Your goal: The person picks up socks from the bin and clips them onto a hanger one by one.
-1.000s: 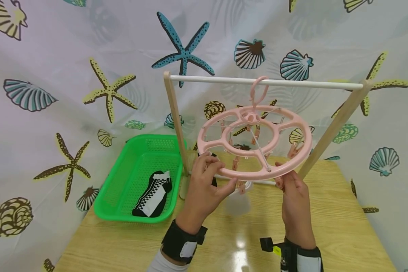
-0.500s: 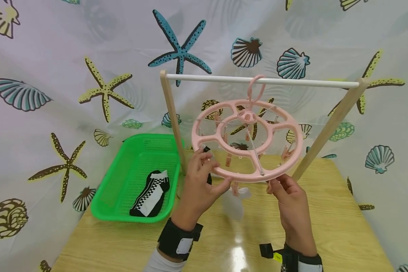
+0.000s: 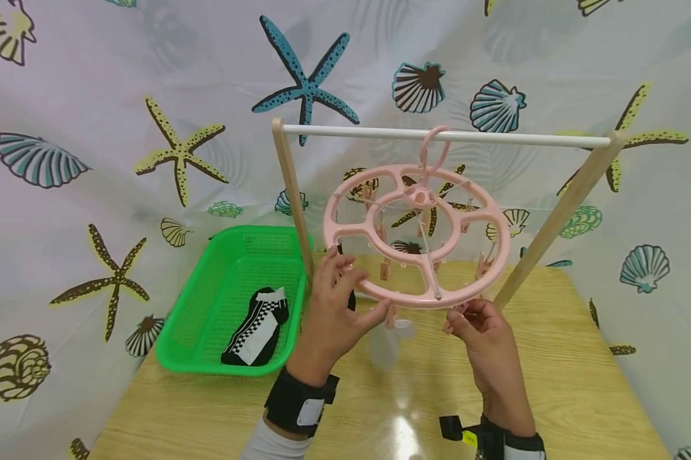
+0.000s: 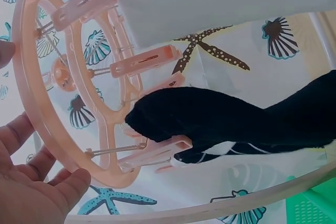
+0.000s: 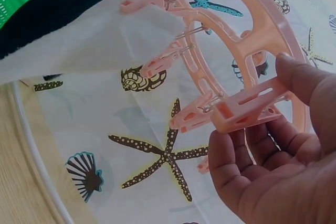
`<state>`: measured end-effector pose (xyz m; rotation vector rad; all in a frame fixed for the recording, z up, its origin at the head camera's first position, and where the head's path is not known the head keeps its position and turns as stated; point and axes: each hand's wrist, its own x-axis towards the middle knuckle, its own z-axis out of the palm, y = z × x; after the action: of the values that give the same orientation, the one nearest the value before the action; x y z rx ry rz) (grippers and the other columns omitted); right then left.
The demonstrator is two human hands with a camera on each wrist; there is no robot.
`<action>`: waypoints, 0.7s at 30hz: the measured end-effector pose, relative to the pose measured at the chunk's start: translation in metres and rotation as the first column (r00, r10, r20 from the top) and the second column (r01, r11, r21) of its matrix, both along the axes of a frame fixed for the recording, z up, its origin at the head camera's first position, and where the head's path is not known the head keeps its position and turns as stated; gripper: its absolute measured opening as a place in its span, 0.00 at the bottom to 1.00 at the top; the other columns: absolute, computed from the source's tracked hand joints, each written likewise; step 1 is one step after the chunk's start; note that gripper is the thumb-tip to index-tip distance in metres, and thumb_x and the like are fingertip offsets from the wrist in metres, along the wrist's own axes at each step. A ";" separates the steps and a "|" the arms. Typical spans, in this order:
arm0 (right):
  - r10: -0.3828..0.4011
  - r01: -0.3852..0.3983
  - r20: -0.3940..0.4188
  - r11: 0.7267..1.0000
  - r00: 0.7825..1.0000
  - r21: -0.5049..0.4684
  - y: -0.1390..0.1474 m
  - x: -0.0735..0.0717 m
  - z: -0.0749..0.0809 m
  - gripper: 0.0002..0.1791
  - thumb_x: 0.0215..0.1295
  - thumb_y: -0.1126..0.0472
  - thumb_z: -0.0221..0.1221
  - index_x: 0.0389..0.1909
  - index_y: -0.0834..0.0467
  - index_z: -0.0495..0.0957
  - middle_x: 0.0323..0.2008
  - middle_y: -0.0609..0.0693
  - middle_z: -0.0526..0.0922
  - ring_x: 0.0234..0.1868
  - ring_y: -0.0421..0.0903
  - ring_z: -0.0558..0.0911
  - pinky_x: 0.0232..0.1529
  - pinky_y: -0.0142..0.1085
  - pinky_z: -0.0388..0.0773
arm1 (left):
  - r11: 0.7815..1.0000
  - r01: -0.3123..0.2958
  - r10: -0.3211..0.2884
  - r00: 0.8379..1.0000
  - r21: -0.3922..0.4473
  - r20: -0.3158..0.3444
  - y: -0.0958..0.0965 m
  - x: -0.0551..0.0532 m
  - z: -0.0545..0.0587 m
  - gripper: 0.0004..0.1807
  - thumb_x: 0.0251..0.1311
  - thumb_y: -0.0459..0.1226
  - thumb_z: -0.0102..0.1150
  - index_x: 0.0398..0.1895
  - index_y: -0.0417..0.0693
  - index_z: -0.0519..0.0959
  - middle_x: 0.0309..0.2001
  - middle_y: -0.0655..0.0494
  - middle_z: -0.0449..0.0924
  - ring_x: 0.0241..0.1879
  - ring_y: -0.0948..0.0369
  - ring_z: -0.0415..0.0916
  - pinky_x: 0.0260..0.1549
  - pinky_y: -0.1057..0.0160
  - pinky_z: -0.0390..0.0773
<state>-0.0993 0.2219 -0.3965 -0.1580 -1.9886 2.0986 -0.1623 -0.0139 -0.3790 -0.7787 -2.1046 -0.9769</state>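
A round pink clip hanger [image 3: 399, 298] hangs by its hook from a white rail, its ring tilted toward me. My left hand [image 3: 333, 306] holds the near-left rim, fingertips on top and thumb along the front edge. My right hand [image 3: 489, 338] pinches a pink clothespin [image 5: 247, 106] under the near-right rim, thumb above and fingers beneath. Nothing shows between that clothespin's jaws. A black sock [image 4: 210, 114] and a white sock [image 5: 105, 40] hang from other clothespins; in the head view the black one is mostly behind my left hand.
A green basket [image 3: 175, 319] stands on the table at the left with black-and-white checkered socks [image 3: 256, 329] in it. The white rail [image 3: 351, 132] runs between two wooden posts. A patterned curtain hangs behind the wooden table [image 3: 575, 370].
The ring has shifted slightly left and turned a little, its hanging socks with it. My right hand has moved left with the clothespin, its thumb now more visible; my left hand still holds the rim.
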 end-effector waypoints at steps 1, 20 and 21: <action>0.006 -0.006 -0.001 1.000 1.000 0.003 0.000 0.001 0.000 0.15 0.69 0.68 0.60 0.51 0.70 0.68 0.39 0.51 0.74 0.36 0.42 0.78 0.40 0.31 0.80 | 1.000 -0.004 0.004 1.000 -0.001 0.003 -0.001 0.000 0.000 0.22 0.46 0.43 0.79 0.40 0.41 0.81 0.55 0.39 0.71 0.68 0.41 0.59 0.62 0.44 0.67; 0.014 -0.015 -0.157 1.000 0.988 -0.008 -0.009 0.003 -0.003 0.07 0.69 0.74 0.57 0.35 0.76 0.71 0.32 0.55 0.80 0.26 0.45 0.83 0.36 0.32 0.82 | 0.933 -0.136 0.118 0.990 0.332 0.076 -0.035 -0.001 -0.023 0.05 0.61 0.30 0.62 0.38 0.37 0.83 0.53 0.40 0.76 0.57 0.44 0.72 0.48 0.45 0.75; 0.012 -0.014 -0.156 1.000 0.988 -0.009 -0.009 0.003 -0.003 0.06 0.69 0.75 0.56 0.35 0.77 0.71 0.32 0.55 0.80 0.26 0.45 0.83 0.36 0.32 0.82 | 0.930 -0.159 0.126 0.985 0.331 0.119 -0.041 -0.003 -0.024 0.05 0.61 0.30 0.62 0.38 0.37 0.83 0.53 0.39 0.76 0.55 0.44 0.73 0.46 0.45 0.75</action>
<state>-0.0961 0.2130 -0.3995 0.0179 -1.8929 2.0607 -0.1648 -0.0547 -0.4031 -0.4053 -1.9640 -1.2737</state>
